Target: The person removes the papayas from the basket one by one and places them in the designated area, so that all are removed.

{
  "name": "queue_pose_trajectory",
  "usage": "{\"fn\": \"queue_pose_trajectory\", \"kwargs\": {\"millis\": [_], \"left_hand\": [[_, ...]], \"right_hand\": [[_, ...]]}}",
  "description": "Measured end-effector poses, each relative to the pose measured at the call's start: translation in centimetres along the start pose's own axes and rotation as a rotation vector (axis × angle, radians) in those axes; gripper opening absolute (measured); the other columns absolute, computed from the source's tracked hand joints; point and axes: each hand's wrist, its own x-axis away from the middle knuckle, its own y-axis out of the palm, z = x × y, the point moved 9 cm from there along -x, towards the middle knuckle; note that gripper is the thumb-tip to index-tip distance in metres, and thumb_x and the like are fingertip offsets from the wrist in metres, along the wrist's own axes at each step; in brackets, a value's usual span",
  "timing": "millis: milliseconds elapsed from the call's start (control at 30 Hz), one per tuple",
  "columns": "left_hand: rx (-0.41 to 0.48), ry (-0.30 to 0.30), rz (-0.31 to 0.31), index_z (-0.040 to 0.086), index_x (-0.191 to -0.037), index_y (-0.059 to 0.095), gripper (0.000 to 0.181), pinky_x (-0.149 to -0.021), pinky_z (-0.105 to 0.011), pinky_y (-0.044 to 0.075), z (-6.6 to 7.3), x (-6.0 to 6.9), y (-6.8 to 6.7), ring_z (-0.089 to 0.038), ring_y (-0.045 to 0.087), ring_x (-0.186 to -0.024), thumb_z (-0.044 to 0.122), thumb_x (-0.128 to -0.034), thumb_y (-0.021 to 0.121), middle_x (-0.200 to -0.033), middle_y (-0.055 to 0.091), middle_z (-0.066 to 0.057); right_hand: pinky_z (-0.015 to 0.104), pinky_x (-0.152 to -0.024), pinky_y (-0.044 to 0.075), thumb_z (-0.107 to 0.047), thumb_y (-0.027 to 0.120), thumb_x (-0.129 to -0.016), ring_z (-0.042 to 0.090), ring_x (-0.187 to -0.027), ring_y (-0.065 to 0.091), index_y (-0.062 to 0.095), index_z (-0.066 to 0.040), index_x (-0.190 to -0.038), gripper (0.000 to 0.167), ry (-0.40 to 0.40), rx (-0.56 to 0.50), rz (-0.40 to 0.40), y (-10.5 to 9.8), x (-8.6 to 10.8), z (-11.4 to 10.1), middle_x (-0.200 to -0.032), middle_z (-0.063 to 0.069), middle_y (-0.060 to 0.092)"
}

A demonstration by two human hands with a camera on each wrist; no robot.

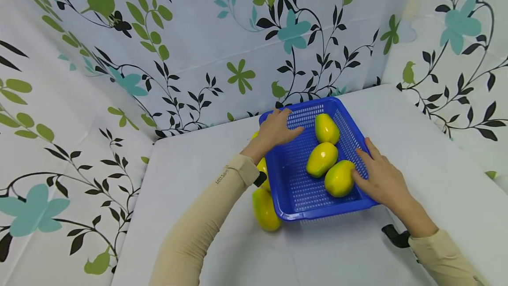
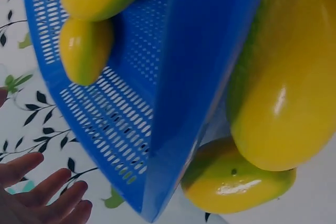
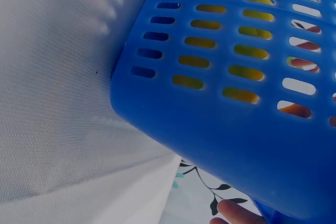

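Note:
A blue perforated plastic basket (image 1: 301, 180) holds three yellow-green mangoes: a far one (image 1: 327, 129), a middle one (image 1: 322, 159) and a near one (image 1: 339, 178). My left hand (image 1: 275, 129) is over the basket's far left corner; its fingers (image 2: 58, 192) are extended and spread, holding nothing. At the right rim, my right hand (image 1: 381, 178) reaches over the edge with loose, spread fingers. Its thumb lies beside the near mango; whether it touches is unclear. In the right wrist view, the basket's side wall (image 3: 210, 124) hides most of that hand.
More mangoes lie on the white table (image 1: 222, 171) along the basket's left side, the nearest mango (image 1: 266, 210) by its front left corner. My left forearm partly covers them. A patterned curtain (image 1: 222, 56) hangs behind the table.

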Motion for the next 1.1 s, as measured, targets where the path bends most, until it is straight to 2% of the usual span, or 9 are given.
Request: {"fn": "queue_pose_trajectory", "kwargs": {"millis": [200,367,500,600,800,967,1100], "left_hand": [[-0.016,0.011,-0.085,0.009,-0.151,0.038,0.072,-0.105,-0.052,0.042,0.7,-2.6,2.5,-0.035,0.042,-0.136,0.049,-0.0943,0.058,-0.151,0.040,-0.016],[0.000,0.063,-0.188,0.007,-0.155,0.029,0.077,-0.115,-0.050,0.029,1.9,-4.4,4.8,-0.033,0.027,-0.146,0.047,-0.0949,0.058,-0.158,0.032,-0.014],[0.011,0.093,-0.241,0.009,-0.155,0.030,0.076,-0.119,-0.045,0.020,3.1,-5.5,5.8,-0.028,0.018,-0.149,0.044,-0.0949,0.060,-0.159,0.030,-0.008],[0.005,0.105,-0.272,0.011,-0.155,0.031,0.076,-0.119,-0.046,0.020,4.3,-6.0,6.3,-0.027,0.017,-0.149,0.045,-0.0940,0.061,-0.160,0.029,-0.008],[-0.043,0.091,-0.316,0.017,-0.155,0.032,0.076,-0.116,-0.047,0.028,6.2,-7.0,7.6,-0.026,0.028,-0.145,0.046,-0.0915,0.064,-0.160,0.029,-0.008],[-0.069,0.067,-0.341,0.019,-0.154,0.034,0.076,-0.116,-0.048,0.027,6.8,-7.8,9.1,-0.026,0.024,-0.147,0.043,-0.0895,0.067,-0.161,0.025,-0.008],[-0.066,0.057,-0.363,0.022,-0.153,0.036,0.074,-0.114,-0.052,0.030,7.0,-8.0,10.1,-0.030,0.028,-0.145,0.041,-0.0893,0.068,-0.162,0.022,-0.011]], "right_hand": [[0.070,-0.077,0.048,-0.022,0.059,-0.092,0.063,-0.113,0.048,0.047,0.012,-0.138,0.058,0.003,0.004,0.008,-0.1,0.0,0.1,-0.153,0.035,0.024],[0.069,-0.078,0.049,-0.022,0.059,-0.092,0.061,-0.114,0.049,0.048,0.011,-0.138,0.058,0.016,0.004,0.008,0.0,0.1,0.4,-0.154,0.034,0.024],[0.068,-0.079,0.049,-0.023,0.059,-0.092,0.060,-0.115,0.049,0.048,0.011,-0.138,0.057,0.020,0.002,0.011,0.1,-0.1,0.6,-0.154,0.033,0.024],[0.068,-0.080,0.049,-0.023,0.059,-0.092,0.059,-0.115,0.050,0.048,0.010,-0.138,0.058,0.024,0.003,0.009,0.1,-0.3,0.6,-0.155,0.033,0.023],[0.066,-0.079,0.051,-0.023,0.060,-0.093,0.056,-0.115,0.052,0.049,0.009,-0.139,0.057,0.030,-0.001,0.004,0.1,-0.5,0.3,-0.155,0.031,0.023],[0.064,-0.079,0.052,-0.022,0.061,-0.092,0.055,-0.113,0.053,0.049,0.009,-0.138,0.056,0.018,0.002,0.021,0.1,-0.4,0.2,-0.155,0.031,0.025],[0.063,-0.078,0.053,-0.022,0.062,-0.092,0.054,-0.113,0.054,0.050,0.008,-0.138,0.056,0.021,0.010,0.029,0.0,-0.2,0.3,-0.154,0.031,0.025]]}}
